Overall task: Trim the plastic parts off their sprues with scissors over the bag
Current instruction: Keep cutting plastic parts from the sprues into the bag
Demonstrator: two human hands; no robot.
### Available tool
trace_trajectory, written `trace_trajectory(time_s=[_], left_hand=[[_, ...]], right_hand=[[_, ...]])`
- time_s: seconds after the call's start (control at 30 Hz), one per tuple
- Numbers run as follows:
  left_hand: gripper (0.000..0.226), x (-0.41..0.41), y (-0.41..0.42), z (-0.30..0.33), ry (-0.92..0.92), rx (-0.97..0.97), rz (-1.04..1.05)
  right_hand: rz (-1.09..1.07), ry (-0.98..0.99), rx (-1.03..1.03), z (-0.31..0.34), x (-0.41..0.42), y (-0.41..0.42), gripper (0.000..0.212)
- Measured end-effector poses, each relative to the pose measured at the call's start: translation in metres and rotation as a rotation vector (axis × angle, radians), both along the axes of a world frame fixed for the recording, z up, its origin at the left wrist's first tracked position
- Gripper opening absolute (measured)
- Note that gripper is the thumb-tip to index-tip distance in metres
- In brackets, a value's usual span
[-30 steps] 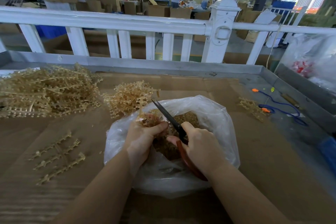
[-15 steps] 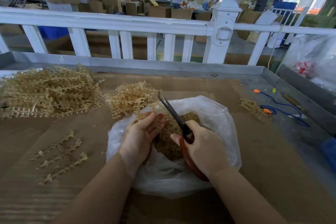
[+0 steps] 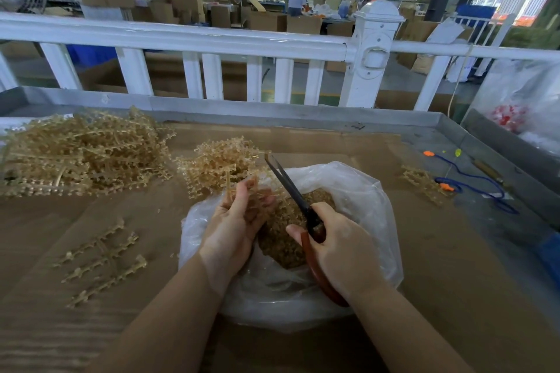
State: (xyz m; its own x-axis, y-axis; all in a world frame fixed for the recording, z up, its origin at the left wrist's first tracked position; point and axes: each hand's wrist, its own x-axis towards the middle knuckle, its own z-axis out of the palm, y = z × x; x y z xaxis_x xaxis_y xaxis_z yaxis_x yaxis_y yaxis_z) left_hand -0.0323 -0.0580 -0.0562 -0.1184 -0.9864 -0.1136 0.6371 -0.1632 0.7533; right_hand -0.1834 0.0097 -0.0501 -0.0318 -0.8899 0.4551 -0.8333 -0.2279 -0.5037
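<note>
A clear plastic bag [image 3: 360,191] lies open on the cardboard-covered table, with a heap of trimmed tan parts [image 3: 285,236] inside. My left hand [image 3: 236,221] holds a tan plastic sprue [image 3: 242,183] over the bag's left rim, fingers curled around it. My right hand [image 3: 339,245] grips red-handled scissors [image 3: 291,188]; the dark blades point up and left, slightly parted, beside the sprue.
A big pile of untrimmed sprues [image 3: 78,151] sits far left, a smaller pile [image 3: 218,160] just behind the bag. Three bare sprue strips [image 3: 103,260] lie at the left front. A few sprues [image 3: 424,182] and a blue cord [image 3: 475,182] lie right. A white railing [image 3: 212,42] stands behind.
My left hand has turned and lifted the sprue higher over the bag. The scissors have swung upward and their blades have parted a little.
</note>
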Motion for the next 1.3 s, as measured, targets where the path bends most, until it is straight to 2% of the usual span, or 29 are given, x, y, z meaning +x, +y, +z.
trace_trajectory(time_s=[0.13, 0.33, 0.43, 0.57, 0.73, 0.97, 1.1, 1.3], left_hand=[[0.041, -0.001, -0.003, -0.002, -0.029, -0.022, 0.021], [0.042, -0.002, -0.002, -0.003, -0.138, -0.007, 0.001], [0.032, 0.001, 0.001, -0.002, -0.160, -0.001, -0.069], [0.041, 0.005, 0.008, 0.000, -0.173, -0.015, -0.180], [0.024, -0.001, 0.006, -0.002, -0.280, -0.060, -0.099], [0.018, -0.011, -0.005, -0.003, -0.380, -0.094, -0.004], [0.008, -0.014, -0.010, -0.004, -0.345, -0.038, 0.034], [0.005, -0.014, -0.007, -0.004, -0.211, -0.030, 0.041]], right_hand=[[0.006, -0.002, -0.034, -0.002, 0.001, 0.000, 0.045], [-0.035, 0.117, 0.006, -0.008, 0.001, -0.003, 0.041], [-0.062, 0.138, 0.029, -0.011, 0.001, -0.006, 0.038], [-0.083, 0.145, 0.054, -0.013, 0.000, -0.009, 0.038], [-0.115, 0.136, 0.037, -0.016, -0.002, -0.015, 0.036], [-0.126, 0.147, 0.039, -0.015, -0.007, -0.026, 0.040], [-0.130, 0.146, 0.023, -0.017, -0.009, -0.027, 0.037], [-0.163, 0.101, -0.098, -0.019, -0.007, -0.022, 0.037]])
